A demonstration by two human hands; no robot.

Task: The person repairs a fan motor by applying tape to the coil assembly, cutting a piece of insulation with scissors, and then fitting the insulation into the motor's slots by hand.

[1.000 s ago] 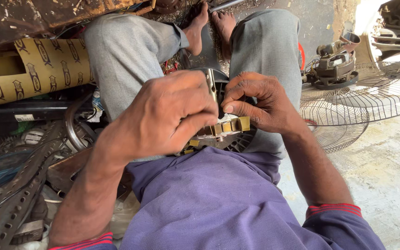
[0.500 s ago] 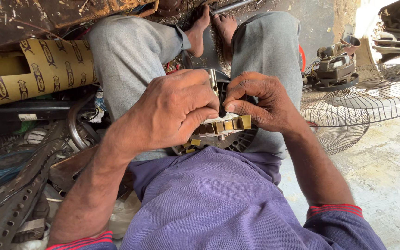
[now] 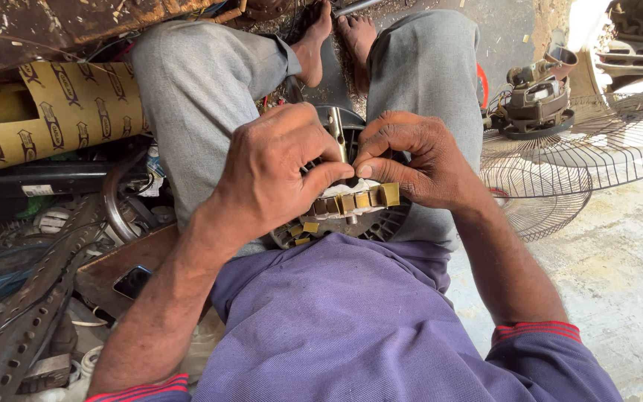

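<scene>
Head view: pinch on the stator slips could fail

Head view: I see my left hand (image 3: 273,175) and right hand (image 3: 414,160) both pinched shut on the stator (image 3: 347,208) in my lap, thumbs meeting over the yellow slips (image 3: 370,198) by the shaft (image 3: 336,134). I judge a slip could pop out if either thumb lets go. Fan guard (image 3: 560,160) lies right.

I see a pale concrete floor (image 3: 619,290) in bright daylight along the right edge. Wire fan guards (image 3: 560,160) lie on it, with a small motor assembly (image 3: 533,100) just behind them. Along the left, a tan cardboard roll (image 3: 53,112) rests above a heap of perforated metal strips (image 3: 16,327), coils and dark scrap. At the top left corner I see a rusty, stained panel (image 3: 76,22).
</scene>
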